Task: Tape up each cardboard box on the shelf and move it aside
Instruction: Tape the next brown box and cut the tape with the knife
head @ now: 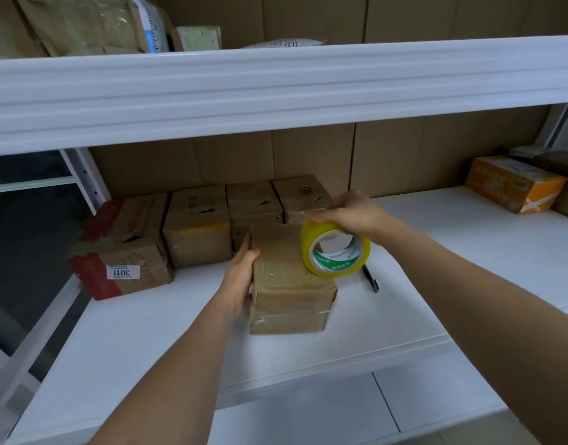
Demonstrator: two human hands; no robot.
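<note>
A small brown cardboard box (286,277) stands on the white shelf (436,258), in front of a row of several similar boxes. My left hand (241,271) grips its left side, thumb on top. My right hand (347,213) holds a yellow roll of tape (335,248) by its rim, the roll resting on the box's right top edge. Behind stand a box with red tape and a "3011" label (122,248), a second box (197,228), a third (253,203) and a fourth (303,195).
A dark pen-like tool (371,279) lies on the shelf right of the box. An orange box (514,183) sits at the far right. The upper shelf beam (276,88) hangs close overhead. Cardboard sheets line the back wall.
</note>
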